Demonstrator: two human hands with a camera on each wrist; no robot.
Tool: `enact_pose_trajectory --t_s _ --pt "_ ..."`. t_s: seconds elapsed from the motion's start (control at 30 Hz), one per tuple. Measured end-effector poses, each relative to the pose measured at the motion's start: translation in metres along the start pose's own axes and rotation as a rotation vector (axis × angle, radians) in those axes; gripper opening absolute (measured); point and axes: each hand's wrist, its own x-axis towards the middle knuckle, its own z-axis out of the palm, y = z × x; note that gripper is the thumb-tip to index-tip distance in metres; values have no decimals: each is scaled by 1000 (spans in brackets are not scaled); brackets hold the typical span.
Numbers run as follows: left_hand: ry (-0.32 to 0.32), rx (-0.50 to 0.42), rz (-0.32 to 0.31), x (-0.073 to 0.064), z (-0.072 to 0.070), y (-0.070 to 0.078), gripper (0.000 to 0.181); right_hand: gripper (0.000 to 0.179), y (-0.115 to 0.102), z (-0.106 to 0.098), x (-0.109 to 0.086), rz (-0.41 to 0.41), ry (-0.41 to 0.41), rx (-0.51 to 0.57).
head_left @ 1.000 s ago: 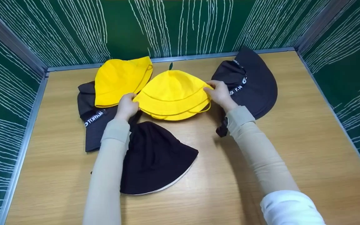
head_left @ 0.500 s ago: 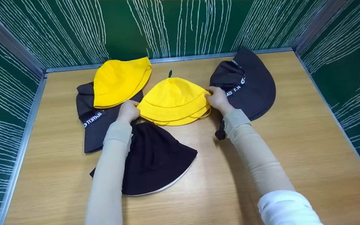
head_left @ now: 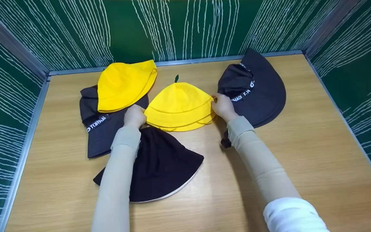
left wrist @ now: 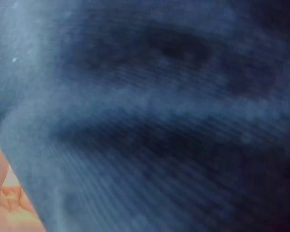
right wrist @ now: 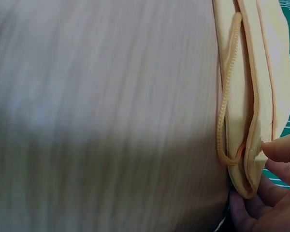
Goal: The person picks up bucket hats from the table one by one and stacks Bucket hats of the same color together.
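A yellow bucket hat (head_left: 180, 103) with a small green leaf (head_left: 176, 78) on its crown is held by its brim between both hands, at the middle of the table. My left hand (head_left: 135, 116) pinches the left end of the brim. At the right end, my right hand (head_left: 223, 105) grips the brim between thumb and fingers; the right wrist view shows the layered brim (right wrist: 253, 111) and an elastic cord (right wrist: 224, 116) hanging from it. Dark ribbed fabric (left wrist: 159, 106) fills most of the left wrist view, leaving only a bit of the left hand (left wrist: 12, 208) visible.
Another yellow hat (head_left: 124, 85) lies on a dark cap (head_left: 103, 138) with white lettering at the left. A black bucket hat (head_left: 164, 170) lies in front, partly under the left forearm. A dark cap (head_left: 266, 87) lies at the right. Green walls (head_left: 127, 32) border the table (head_left: 317, 145).
Both hands have lowered the yellow bucket hat slightly toward the person, its crown moving down in view. The other hats stay where they were.
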Motion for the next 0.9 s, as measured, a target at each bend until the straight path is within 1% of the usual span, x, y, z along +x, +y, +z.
enact_pose_trajectory --t_s 0.1,0.2,0.3,0.4,0.57,0.67,0.77,0.83,0.9 --pt "16 32 -4 -1 0 1 38 35 -1 1 0 -11 13 -36" --pt "38 45 -8 -2 -1 3 40 34 -1 2 0 -26 42 -60" --pt "63 54 -1 -3 -4 4 42 33 -2 0 -1 -49 72 -44" --pt "86 49 13 -3 -8 3 40 35 -4 -4 -2 -71 90 1" --pt "117 -1 26 -3 -18 -3 30 34 -12 -12 -9 -115 124 107" --pt "131 -49 14 -4 -24 -12 28 32 -16 -15 -16 -154 155 186" --pt "146 -102 -5 -7 -31 -24 29 28 -20 -13 -29 -195 163 313" --pt "167 -140 -14 -8 -34 -33 31 25 -22 -10 -42 -224 147 412" --pt "184 -201 -38 -9 -38 -41 32 22 -24 -6 -56 -247 124 502"
